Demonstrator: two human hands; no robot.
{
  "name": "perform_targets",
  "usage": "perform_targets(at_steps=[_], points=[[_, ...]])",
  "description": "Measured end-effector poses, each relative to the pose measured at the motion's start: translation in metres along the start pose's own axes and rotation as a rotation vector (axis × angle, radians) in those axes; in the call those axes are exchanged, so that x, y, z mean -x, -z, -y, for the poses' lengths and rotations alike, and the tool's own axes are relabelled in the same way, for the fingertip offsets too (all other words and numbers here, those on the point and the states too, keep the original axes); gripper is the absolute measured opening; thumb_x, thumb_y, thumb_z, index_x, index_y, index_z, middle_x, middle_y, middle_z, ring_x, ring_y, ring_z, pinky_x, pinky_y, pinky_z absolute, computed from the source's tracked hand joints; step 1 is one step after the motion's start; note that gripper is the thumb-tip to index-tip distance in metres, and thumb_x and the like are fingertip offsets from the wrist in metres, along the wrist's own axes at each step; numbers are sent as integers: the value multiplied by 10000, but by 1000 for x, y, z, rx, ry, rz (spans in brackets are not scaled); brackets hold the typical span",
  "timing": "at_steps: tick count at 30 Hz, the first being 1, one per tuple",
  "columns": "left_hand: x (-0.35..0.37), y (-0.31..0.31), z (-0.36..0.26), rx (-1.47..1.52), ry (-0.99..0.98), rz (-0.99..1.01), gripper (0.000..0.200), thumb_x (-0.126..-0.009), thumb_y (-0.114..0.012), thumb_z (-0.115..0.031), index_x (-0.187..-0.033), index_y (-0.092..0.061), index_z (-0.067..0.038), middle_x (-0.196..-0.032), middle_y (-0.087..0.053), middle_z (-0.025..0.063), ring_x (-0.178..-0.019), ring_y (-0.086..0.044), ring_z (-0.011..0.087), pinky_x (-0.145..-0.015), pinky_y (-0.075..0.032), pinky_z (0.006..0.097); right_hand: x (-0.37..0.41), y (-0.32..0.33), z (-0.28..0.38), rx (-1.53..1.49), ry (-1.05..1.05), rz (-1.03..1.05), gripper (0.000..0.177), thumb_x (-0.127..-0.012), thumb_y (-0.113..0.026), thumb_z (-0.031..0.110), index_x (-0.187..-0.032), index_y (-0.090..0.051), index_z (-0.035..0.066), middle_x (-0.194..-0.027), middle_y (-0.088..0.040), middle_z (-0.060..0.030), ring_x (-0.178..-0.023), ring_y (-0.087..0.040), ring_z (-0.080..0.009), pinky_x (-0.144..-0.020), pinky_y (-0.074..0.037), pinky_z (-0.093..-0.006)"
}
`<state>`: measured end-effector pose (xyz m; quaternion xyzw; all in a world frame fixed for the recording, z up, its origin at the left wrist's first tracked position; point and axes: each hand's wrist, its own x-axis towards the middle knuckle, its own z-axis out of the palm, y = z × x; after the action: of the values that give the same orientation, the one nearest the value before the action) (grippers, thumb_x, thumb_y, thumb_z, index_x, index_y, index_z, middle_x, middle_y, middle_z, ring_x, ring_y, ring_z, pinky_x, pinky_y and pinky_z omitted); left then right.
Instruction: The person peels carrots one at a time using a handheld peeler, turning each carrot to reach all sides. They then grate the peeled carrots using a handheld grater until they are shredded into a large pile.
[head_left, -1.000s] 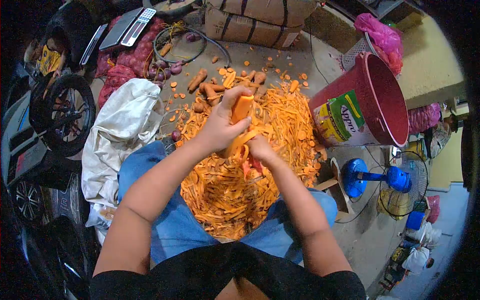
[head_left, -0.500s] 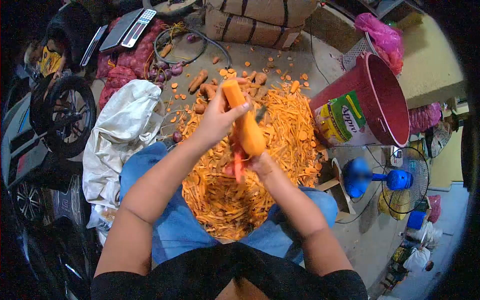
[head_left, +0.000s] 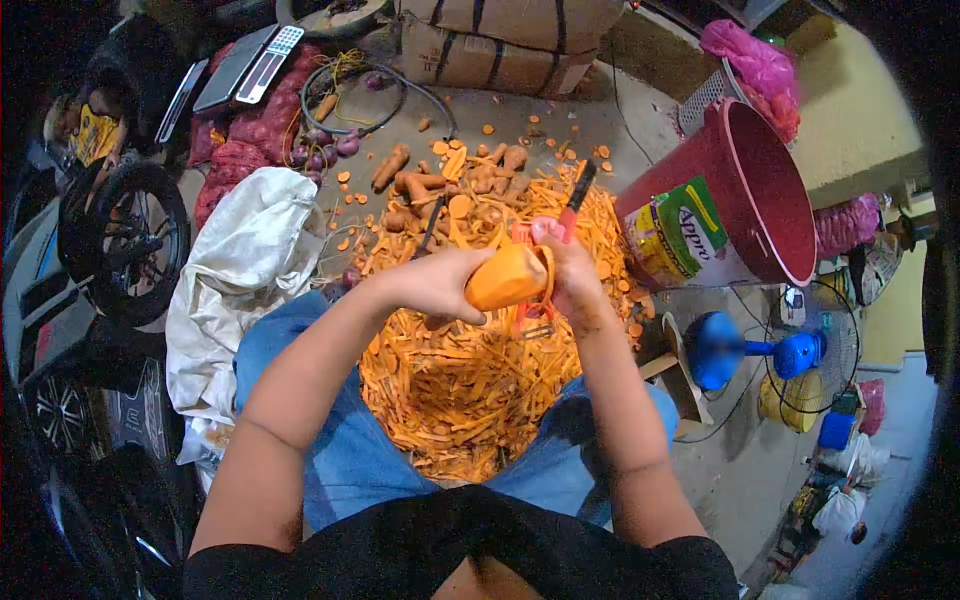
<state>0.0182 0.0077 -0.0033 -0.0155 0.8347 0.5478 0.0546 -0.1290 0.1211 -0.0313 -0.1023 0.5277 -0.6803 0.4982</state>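
My left hand (head_left: 437, 284) is wrapped round one end of a thick, peeled orange carrot (head_left: 503, 278), in front of me above the peelings. My right hand (head_left: 575, 275) grips a red peeler (head_left: 568, 222), whose black end sticks up past the fingers. The peeler's red head is right at the carrot's far end, where a strip of peel curls beside my right fingers. Below both hands, a wide heap of carrot peelings (head_left: 440, 400) spreads between my knees. Several unpeeled carrots (head_left: 490, 180) lie beyond the heap.
At the right a red bucket (head_left: 665, 215) leans on its side near the heap. A white sack (head_left: 235, 270) lies by my left knee. Farther off are net bags of onions (head_left: 275, 120), a scale (head_left: 235, 70), cardboard boxes (head_left: 500, 60), a blue fan (head_left: 800, 352) and a motorbike wheel (head_left: 140, 235).
The carrot has turned from steep and lengthwise to lying across, its end toward the right. My right hand has moved up and right with the peeler; my left hand has come lower.
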Motion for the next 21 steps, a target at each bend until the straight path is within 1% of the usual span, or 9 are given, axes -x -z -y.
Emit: perform_targets(at_steps=[2, 3, 4, 6, 7, 10, 12, 15, 21], points=[[-1, 1, -4, 53, 0, -53, 531, -538, -622, -111, -1021, -420, -20, -901, -528, 111, -830, -501, 181, -742, -392, 284, 5, 0, 4, 365, 206, 97, 171, -767, -494, 223, -755, -483, 53, -707, -487, 25, -656, -470, -87, -608, -393, -249], [-2, 3, -5, 106, 3, -119, 549, -529, -615, -92, -1036, -418, -18, -911, -532, 80, -826, -498, 150, -751, -391, 277, 7, 0, 8, 577, 296, 89, 184, -749, -504, 239, -755, -486, 56, -653, -524, -30, -615, -510, -170, -573, -399, -312], [-2, 6, -4, 102, -2, -115, 549, -529, -615, -92, -1036, -418, -18, -911, -532, 80, -826, -498, 150, -751, -391, 277, 11, 0, 14, 576, 302, 85, 184, -749, -504, 239, -755, -486, 56, -653, -524, -30, -615, -510, -170, -573, -399, -312], [-2, 11, -2, 7, 70, -400, 492, -520, -582, -56, -988, -434, -26, -844, -531, 100, -800, -509, 179, -727, -385, 266, 27, -1, 28, 1379, 401, -39, 168, -727, -511, 232, -778, -493, 73, -614, -531, -126, -599, -519, -290, -539, -397, -368], [0, 14, -9, -6, 78, -485, 476, -516, -582, -52, -973, -448, -36, -828, -539, 102, -779, -520, 191, -713, -394, 268, 33, -3, 29, 1312, 498, 8, 180, -751, -476, 212, -738, -451, 35, -578, -460, -171, -553, -453, -320, -500, -360, -350], [-3, 17, -5, -92, 115, -559, 493, -523, -581, -45, -998, -451, -33, -849, -550, 102, -796, -530, 190, -717, -399, 268, 40, -5, 22, 1327, 469, -7, 189, -750, -472, 218, -723, -447, 33, -606, -483, -172, -583, -467, -329, -513, -364, -362], [-7, 15, -5, -128, 144, -551, 489, -523, -580, -38, -995, -454, -38, -845, -551, 96, -793, -529, 185, -713, -401, 275, 39, -5, 19, 1321, 464, 8, 191, -748, -475, 230, -747, -462, 40, -622, -493, -174, -602, -475, -335, -526, -367, -375], [-10, 7, -9, -119, 106, -546, 406, -510, -586, -48, -892, -455, -18, -743, -543, 134, -709, -537, 250, -645, -410, 297, 42, -6, 19, 1316, 528, -18, 187, -741, -487, 223, -769, -471, 39, -646, -504, -178, -623, -486, -338, -539, -369, -384], [-16, 1, -11, -184, 57, -538, 360, -502, -597, -63, -836, -470, -19, -709, -536, 153, -697, -537, 282, -602, -413, 309, 45, -8, 24, 1292, 436, -43, 142, -705, -491, 133, -794, -466, 24, -671, -503, -195, -636, -481, -354, -550, -372, -387]])
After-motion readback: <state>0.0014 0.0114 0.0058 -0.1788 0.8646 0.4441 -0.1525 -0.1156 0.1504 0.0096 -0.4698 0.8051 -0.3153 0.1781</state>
